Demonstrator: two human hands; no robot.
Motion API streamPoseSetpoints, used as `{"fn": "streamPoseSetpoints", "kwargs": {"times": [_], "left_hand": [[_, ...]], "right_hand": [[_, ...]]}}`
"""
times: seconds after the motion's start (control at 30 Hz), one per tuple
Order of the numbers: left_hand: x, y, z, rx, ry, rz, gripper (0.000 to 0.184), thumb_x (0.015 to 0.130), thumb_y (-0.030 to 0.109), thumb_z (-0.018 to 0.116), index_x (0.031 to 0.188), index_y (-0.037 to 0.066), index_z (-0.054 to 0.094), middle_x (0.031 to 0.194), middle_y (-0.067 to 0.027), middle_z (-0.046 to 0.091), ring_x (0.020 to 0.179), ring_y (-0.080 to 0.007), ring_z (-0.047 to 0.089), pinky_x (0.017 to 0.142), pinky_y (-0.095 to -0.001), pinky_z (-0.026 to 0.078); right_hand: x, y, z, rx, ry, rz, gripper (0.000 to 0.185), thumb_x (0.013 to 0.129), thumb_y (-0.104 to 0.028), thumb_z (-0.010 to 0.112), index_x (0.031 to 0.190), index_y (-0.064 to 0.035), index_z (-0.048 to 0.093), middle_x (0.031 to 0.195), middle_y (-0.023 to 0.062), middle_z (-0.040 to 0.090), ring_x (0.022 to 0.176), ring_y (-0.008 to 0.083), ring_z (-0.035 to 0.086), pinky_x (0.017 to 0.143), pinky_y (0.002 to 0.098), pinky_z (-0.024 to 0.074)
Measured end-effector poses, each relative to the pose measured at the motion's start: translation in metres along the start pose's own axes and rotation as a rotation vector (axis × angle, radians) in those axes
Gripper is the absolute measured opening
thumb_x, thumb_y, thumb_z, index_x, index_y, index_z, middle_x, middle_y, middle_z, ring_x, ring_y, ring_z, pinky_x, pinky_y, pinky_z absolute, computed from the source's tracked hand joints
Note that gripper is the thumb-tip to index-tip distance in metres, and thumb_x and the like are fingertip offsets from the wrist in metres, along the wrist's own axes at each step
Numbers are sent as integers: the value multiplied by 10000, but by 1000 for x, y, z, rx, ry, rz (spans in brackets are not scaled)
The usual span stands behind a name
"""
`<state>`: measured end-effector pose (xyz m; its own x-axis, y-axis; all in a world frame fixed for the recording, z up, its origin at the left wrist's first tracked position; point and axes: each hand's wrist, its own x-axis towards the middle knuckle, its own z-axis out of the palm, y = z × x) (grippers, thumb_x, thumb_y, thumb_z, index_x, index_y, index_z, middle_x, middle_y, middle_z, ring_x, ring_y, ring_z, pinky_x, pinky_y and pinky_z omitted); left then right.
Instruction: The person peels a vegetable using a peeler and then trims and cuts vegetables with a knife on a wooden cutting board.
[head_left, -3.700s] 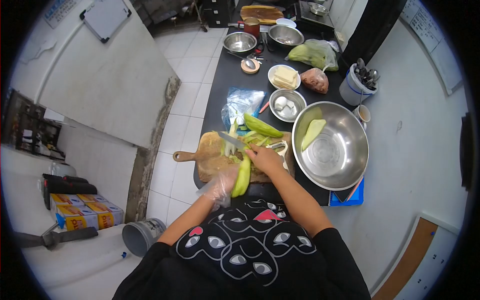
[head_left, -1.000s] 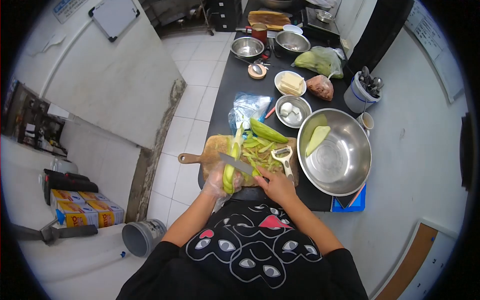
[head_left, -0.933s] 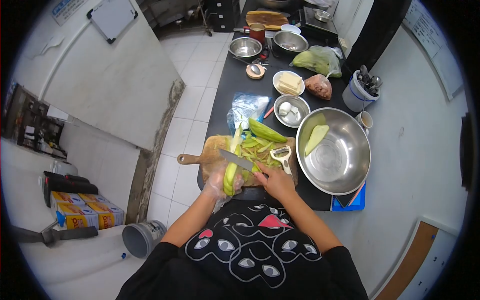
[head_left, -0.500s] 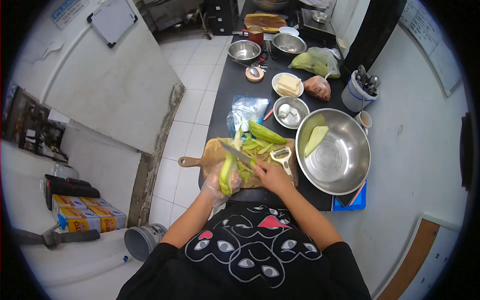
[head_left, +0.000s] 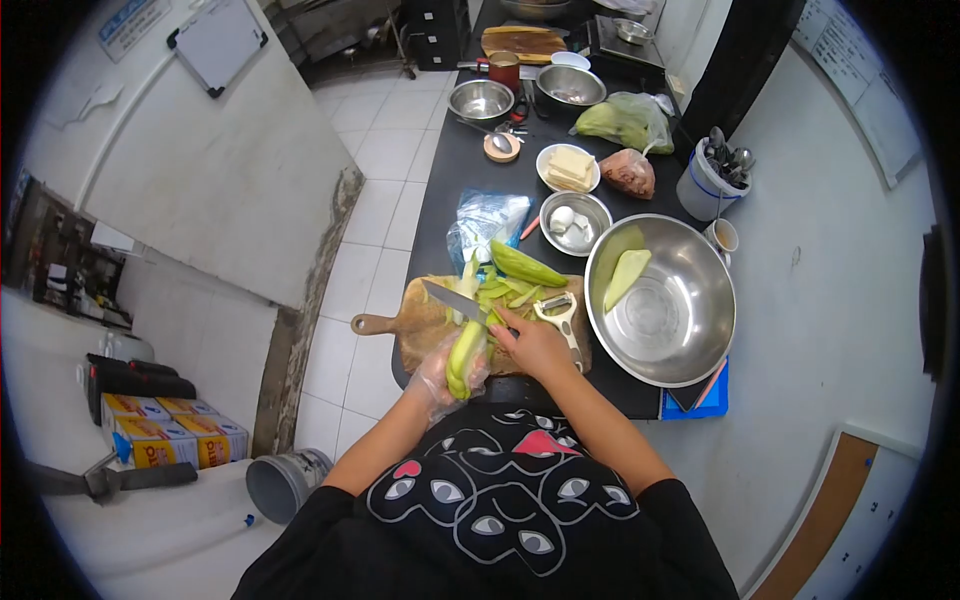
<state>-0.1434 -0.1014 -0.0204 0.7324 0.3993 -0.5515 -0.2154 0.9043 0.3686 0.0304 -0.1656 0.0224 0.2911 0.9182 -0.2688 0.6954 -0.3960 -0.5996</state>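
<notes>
My left hand [head_left: 438,374], in a clear plastic glove, is wrapped round a pale-green peeled fruit [head_left: 464,360] that looks like a green mango, at the near edge of the wooden cutting board [head_left: 422,322]. In my right hand [head_left: 537,348] is a kitchen knife [head_left: 456,301], its blade pointing left over the board just beyond the fruit. Green peelings [head_left: 516,293] lie heaped on the board. Behind them rests another long green fruit [head_left: 527,265]. A white peeler [head_left: 560,318] lies at the board's right side, beyond my right hand.
Right of the board stands a large steel bowl [head_left: 700,320] holding a pale-green piece [head_left: 628,278]. Behind are a small bowl with white pieces [head_left: 573,222], a bowl of pale-yellow blocks [head_left: 569,167], a plastic bag [head_left: 487,222] and a utensil bucket [head_left: 712,185]. The wall borders the right.
The knife has swung slightly left, and the fruit in my left hand has lowered and tilted. The whole view has shifted a little to the left.
</notes>
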Motion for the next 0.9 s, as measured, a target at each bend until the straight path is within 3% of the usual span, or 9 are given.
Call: {"fn": "streamPoseSetpoints", "kwargs": {"times": [0.13,0.23,0.37,0.4,0.5,0.6,0.7,0.8,0.9], "left_hand": [[0,2,-7,12,-38,-16,294,966,396,427,1050,129,515,700,-78,547,518,-168,536,422,-283,436],[-16,-1,23,248,48,-42,306,983,369,371,977,101,519,630,-90,529,459,-191,476,407,-320,386],[26,-1,-35,706,265,396,369,969,377,438,1052,48,582,781,-92,615,581,-193,594,515,-309,493],[20,5,-37,760,326,359,401,965,382,450,1095,29,588,839,-95,635,624,-194,617,537,-305,510],[30,3,-55,716,442,323,393,965,374,443,1112,38,585,845,-81,636,643,-184,623,549,-298,517],[30,0,-54,596,388,257,401,964,374,450,1145,38,575,880,-78,639,680,-174,629,571,-296,521],[12,-3,-19,571,188,300,399,967,363,450,1168,38,563,913,-80,641,701,-172,630,583,-295,523],[14,-10,-18,545,186,251,419,968,334,459,1182,-8,573,997,-113,650,769,-173,638,653,-294,520],[15,-1,-22,576,179,303,377,971,335,453,1169,36,569,935,-80,641,720,-169,633,592,-288,524]], "right_hand": [[29,8,16,42,-22,45,483,896,-546,447,1221,-225,603,995,199,662,954,366,628,814,470,486],[47,31,13,119,-61,98,473,904,-535,438,1192,-210,625,1049,211,645,999,371,612,843,466,477],[16,27,10,113,-59,58,471,900,-545,454,1210,-228,614,1028,203,653,970,358,623,788,457,499],[1,23,6,30,-48,27,478,896,-552,459,1230,-239,598,1003,203,657,948,357,629,776,456,502],[-28,15,-4,-138,-49,-26,508,885,-574,467,1283,-270,554,933,201,665,886,358,642,747,453,508],[-32,16,-9,-142,-61,7,522,879,-585,468,1298,-282,538,892,194,669,847,362,648,740,455,508],[-15,21,-8,-124,24,33,505,877,-576,476,1272,-274,564,894,187,676,843,367,650,745,455,509],[6,29,-7,-60,84,78,481,872,-561,491,1236,-263,596,917,192,676,833,379,650,741,465,511],[-5,18,-14,-55,40,9,478,874,-560,489,1237,-267,595,901,191,675,822,374,653,723,469,512]]}}
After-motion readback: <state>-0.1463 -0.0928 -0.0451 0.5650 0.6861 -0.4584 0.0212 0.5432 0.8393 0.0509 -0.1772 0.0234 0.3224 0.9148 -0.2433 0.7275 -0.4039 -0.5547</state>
